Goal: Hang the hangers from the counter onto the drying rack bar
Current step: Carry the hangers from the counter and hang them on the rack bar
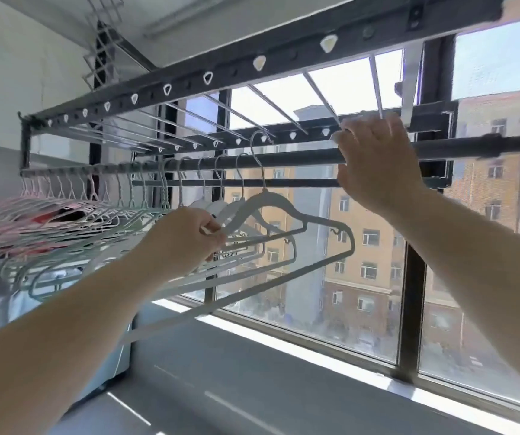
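A dark drying rack bar point(284, 160) runs across the view in front of the window. Many hangers hang from it: pink ones point(33, 208) at the far left, green ones point(73, 246) in the middle, grey-white ones point(221, 205) to the right. My left hand point(186, 243) pinches the shoulder of the rightmost grey hanger point(296, 233), whose hook point(257, 142) sits raised above the bar, apart from it. My right hand point(378, 161) grips the bar to the right of the hangers.
The rack's black frame point(252, 67) with thin metal rods point(321, 98) spans overhead. A grey counter point(252, 372) lies below along the window sill. A pale blue appliance point(64, 284) stands at left under the hangers. Bare bar extends right of my right hand.
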A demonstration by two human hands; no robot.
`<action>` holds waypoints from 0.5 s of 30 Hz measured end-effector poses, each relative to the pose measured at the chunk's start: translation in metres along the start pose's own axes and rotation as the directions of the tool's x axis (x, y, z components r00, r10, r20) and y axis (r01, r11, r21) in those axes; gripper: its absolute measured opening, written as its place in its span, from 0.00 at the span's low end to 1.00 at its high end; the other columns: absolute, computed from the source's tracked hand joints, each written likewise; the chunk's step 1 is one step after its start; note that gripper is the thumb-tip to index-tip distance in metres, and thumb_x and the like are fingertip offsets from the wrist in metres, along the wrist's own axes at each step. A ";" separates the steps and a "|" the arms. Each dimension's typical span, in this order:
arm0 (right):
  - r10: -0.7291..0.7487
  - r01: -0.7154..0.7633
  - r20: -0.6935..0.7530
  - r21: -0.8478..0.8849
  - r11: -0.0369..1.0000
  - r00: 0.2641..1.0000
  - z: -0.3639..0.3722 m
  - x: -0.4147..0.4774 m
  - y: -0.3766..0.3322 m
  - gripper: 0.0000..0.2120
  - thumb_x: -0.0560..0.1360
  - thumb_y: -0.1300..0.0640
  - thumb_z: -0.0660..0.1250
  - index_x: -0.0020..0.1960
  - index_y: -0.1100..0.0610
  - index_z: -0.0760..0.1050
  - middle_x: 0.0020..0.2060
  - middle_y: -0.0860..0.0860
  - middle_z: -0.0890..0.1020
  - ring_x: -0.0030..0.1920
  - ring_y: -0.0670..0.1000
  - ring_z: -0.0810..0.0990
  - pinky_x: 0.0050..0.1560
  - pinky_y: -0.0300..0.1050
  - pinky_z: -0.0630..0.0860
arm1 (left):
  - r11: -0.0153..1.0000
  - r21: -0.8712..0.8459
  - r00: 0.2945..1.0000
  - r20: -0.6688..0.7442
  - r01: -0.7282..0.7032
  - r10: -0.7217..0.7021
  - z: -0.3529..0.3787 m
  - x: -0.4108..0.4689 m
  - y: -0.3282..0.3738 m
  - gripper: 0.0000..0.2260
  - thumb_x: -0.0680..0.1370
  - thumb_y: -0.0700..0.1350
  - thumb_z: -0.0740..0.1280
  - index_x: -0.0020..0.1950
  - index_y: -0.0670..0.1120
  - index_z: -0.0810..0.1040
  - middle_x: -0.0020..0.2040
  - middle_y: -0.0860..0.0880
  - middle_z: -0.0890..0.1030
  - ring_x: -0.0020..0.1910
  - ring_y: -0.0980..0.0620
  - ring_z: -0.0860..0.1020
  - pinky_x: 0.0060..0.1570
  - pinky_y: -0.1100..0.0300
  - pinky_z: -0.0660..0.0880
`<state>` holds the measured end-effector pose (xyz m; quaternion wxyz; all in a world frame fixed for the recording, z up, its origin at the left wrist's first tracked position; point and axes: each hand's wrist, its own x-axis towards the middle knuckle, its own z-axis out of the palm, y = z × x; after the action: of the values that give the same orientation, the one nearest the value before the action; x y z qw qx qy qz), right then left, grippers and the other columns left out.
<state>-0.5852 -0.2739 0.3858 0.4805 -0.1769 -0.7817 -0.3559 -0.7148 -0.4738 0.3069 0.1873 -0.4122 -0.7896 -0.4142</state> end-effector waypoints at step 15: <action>0.054 -0.050 0.109 -0.040 0.998 0.993 0.003 0.007 0.023 0.11 0.77 0.59 0.57 0.58 0.59 0.69 0.50 0.56 0.80 0.51 0.57 0.78 0.52 0.50 0.69 | 0.995 0.089 0.999 -0.015 0.047 -0.046 0.043 0.028 0.007 0.08 0.77 0.42 0.61 0.47 0.41 0.79 0.29 0.49 0.75 0.25 0.53 0.71 0.28 0.61 0.70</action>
<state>-0.5765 -0.2560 0.4004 0.4425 -0.2252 -0.7954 -0.3476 -0.7241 -0.4230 0.3033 0.2009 -0.3824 -0.8154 -0.3855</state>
